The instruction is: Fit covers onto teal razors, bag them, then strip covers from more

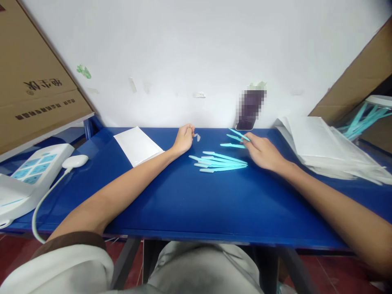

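Note:
Several light-blue eyebrow razors [220, 161] lie in a loose fan on the blue table, between my hands. My right hand [262, 151] is closed around the ends of a few more eyebrow razors [235, 136], which point left above the table. Beyond the fan to the left, my left hand [184, 138] has its fingers curled shut. A small clear piece [198, 137] shows right beside its fingertips; whether the fingers touch it I cannot tell. What the left fingers enclose, if anything, is hidden.
A white sheet or packet [137, 145] lies left of my left forearm. Far left are a white power strip [36, 173] and a white cabled device [75, 161]. A phone [249, 110] leans on the wall. White plastic bags [318, 143] and a container of blue sticks [367, 114] stand right.

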Motion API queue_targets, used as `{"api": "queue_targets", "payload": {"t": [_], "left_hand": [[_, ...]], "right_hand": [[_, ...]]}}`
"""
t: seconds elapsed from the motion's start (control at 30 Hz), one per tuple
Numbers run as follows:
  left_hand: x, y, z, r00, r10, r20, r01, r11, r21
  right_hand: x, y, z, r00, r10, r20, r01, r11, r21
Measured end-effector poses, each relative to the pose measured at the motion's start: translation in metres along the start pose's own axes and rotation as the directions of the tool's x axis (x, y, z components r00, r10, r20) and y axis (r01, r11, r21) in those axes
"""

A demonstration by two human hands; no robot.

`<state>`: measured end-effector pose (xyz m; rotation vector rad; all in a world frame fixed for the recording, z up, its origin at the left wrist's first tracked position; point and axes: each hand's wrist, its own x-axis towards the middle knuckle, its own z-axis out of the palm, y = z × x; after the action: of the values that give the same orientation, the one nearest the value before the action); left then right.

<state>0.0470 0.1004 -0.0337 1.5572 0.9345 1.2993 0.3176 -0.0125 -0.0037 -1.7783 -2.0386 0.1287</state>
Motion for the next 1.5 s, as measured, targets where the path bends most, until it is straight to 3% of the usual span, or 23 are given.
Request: {"api": "queue_targets", "payload": {"t": [0.3,0.6,0.83,1.03,1.23,1.3,1.43,1.5], "left_hand": [[-0.001,0.001,-0.001,0.993,0.004,-0.119,-0.001,1.000,0.029],[0.001,-0.001,0.001,0.992,-0.055,-0.111,0.057,0.998,0.012],[-0.002,0.002,0.001,0.993,-0.034,-0.110,0.035,0.999,0.008],[0.001,-0.005,-0.002,0.995,0.024,-0.100,-0.005,0.981,0.194],[0.002,0.000,-0.003,0.999,0.040,0.000,-0.038,0.952,0.303],[0.000,0.004,-0.004,0.996,0.069,0.054,-0.086,0.899,0.430],[-0.005,0.009,-0.005,0.981,0.106,0.162,-0.193,0.573,0.796],[-0.007,0.006,-0.006,0.982,0.096,0.165,-0.191,0.494,0.848]], "right_hand": [[0.002,0.005,0.002,0.997,0.079,-0.023,-0.077,0.993,0.088],[0.004,0.006,0.005,0.999,0.044,0.020,-0.043,0.999,-0.020],[0.004,0.006,0.009,0.998,0.061,0.035,-0.058,0.995,-0.076],[0.004,0.006,0.010,0.997,0.070,0.039,-0.067,0.995,-0.070],[0.004,0.004,0.009,0.994,0.109,0.026,-0.106,0.989,-0.102],[0.004,0.004,0.009,0.993,0.115,0.032,-0.111,0.988,-0.109],[0.004,0.005,0.008,0.994,0.102,0.028,-0.098,0.986,-0.132],[0.004,0.004,0.007,0.994,0.110,0.019,-0.106,0.985,-0.137]]}}
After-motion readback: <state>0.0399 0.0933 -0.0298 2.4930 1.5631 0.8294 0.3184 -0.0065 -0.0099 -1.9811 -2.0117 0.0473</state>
